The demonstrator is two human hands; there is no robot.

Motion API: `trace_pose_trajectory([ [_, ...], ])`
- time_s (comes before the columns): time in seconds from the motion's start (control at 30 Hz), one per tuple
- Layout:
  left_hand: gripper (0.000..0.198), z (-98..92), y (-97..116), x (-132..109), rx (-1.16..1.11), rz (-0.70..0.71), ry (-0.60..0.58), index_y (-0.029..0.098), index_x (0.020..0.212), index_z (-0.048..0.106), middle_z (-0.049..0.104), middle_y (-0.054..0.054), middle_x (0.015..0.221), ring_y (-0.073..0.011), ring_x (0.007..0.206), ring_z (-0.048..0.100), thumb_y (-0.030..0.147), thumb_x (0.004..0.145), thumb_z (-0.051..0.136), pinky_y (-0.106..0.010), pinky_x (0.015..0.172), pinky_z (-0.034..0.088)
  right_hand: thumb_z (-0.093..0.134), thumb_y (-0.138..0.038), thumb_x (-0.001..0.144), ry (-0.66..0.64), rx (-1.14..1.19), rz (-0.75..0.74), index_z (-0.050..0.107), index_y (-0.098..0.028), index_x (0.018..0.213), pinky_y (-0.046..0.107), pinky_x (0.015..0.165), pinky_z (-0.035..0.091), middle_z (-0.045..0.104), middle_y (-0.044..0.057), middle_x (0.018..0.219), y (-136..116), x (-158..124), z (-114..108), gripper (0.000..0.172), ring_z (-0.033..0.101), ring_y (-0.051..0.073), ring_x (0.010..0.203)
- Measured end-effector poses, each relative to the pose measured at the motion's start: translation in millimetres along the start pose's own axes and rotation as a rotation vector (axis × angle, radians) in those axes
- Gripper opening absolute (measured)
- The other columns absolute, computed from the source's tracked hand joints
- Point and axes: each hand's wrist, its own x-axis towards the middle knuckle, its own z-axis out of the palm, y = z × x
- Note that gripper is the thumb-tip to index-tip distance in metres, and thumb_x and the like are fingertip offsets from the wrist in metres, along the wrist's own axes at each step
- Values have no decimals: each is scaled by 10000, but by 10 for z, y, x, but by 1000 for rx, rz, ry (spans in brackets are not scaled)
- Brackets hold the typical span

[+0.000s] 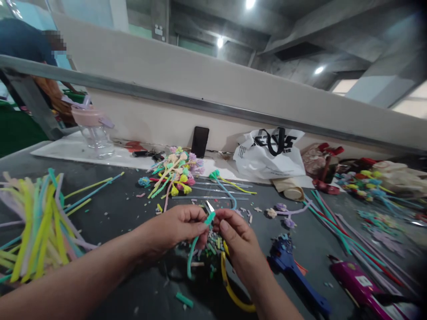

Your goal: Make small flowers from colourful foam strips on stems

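Note:
Between my two hands is a green pipe cleaner [191, 262], its upper end bent or bunched and its lower end hanging down. My left hand [182, 226] pinches it near the top. Thumb and fingers of my right hand [238, 235] close at the bunched end, from the other side. Yellow-handled scissors [227, 284] show under my right hand, with the blade tip poking out above the fingers; whether that hand grips them or they lie on the table is hidden. Small pipe cleaner clippings [216, 244] are scattered beneath. A short green piece [184, 300] lies nearer me.
Pipe cleaners [43, 222] are heaped at left. Finished flowers [178, 171] lie beyond my hands, before a propped phone [200, 141]. At right are a blue glue gun [296, 275], a magenta tool [356, 284] and a white bag [268, 155]. A cup [95, 133] stands back left.

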Motion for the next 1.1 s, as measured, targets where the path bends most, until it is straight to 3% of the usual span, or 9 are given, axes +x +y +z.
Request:
trace_pose_trajectory([
  [0.1,161,23,-64,7,3,-77,-37,166,753,481,515,53,606,-68,487,492,309,823,501,-213,520,379,665,-296,741,-28,26,-11,651,-220,888,242,718,402,615,2,812,37,-11,-5,166,530,142,767],
  [0.23,227,69,-73,11,37,-122,21,170,724,465,408,83,539,-54,429,354,378,800,513,-185,426,283,699,-272,703,24,-13,-6,656,-206,777,212,621,372,587,-23,707,57,-19,-5,108,487,112,661],
  [0.5,198,80,18,-2,298,-72,85,147,584,509,419,61,523,-76,512,361,285,723,543,-196,478,267,700,-304,679,62,45,16,620,-185,691,213,576,334,520,-34,634,83,-47,34,144,423,104,603],
  [0.67,179,82,0,36,514,-80,175,159,522,476,372,70,484,-82,505,340,232,682,509,-203,481,240,656,-262,723,147,-275,-151,598,-172,629,218,586,325,505,-30,621,152,-58,40,142,426,114,623],
  [0.73,197,103,24,47,555,-68,203,161,490,449,362,68,482,-86,517,342,222,667,509,-206,489,236,651,-274,728,170,-244,-132,584,-173,636,214,561,316,485,-38,600,189,-56,44,152,411,109,597],
  [0.87,172,231,65,29,336,-154,248,163,516,477,372,69,456,-79,472,309,248,657,527,-205,450,216,608,-305,764,185,-26,-82,549,-185,694,217,552,339,494,-46,592,244,-70,77,151,423,109,569],
  [1.0,114,363,37,-61,-66,-345,291,172,590,487,359,82,446,-53,383,206,249,658,536,-206,378,99,605,-301,757,218,-291,-232,538,-176,609,230,563,349,503,-31,584,206,-96,102,205,451,122,581],
  [1.1,115,296,22,-181,-214,-364,269,159,631,509,366,81,464,-34,370,173,249,678,563,-200,369,66,582,-313,769,161,-400,-264,555,-180,637,232,579,360,500,-30,609,165,-63,91,190,463,126,602],
])
